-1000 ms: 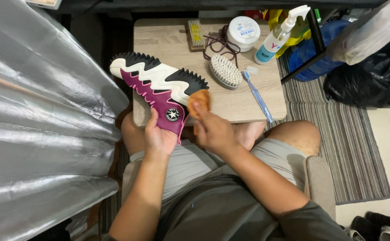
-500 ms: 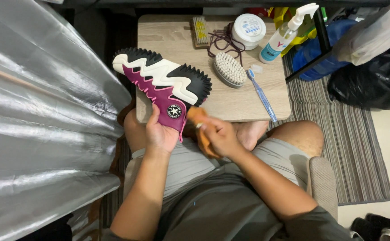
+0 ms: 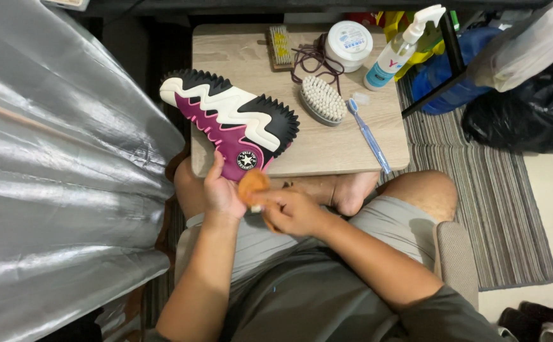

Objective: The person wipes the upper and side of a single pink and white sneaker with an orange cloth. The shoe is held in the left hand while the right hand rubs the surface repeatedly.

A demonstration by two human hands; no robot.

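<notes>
Left hand [image 3: 222,193] under sideways sneaker [image 3: 229,123]

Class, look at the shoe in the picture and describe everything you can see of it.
The shoe is a high-top in magenta with a thick, wavy sole in white and black, toothed along its edge, and a round black badge at the ankle. It lies on its side, sole towards the table's far edge, partly over the table's near-left corner. The left hand holds its ankle end; the right hand presses an orange cloth beside it.

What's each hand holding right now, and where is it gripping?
The left hand grips the purple and white high-top shoe at its ankle end, sole facing up. The right hand pinches an orange cloth by its lower part, beside the shoe.
</notes>
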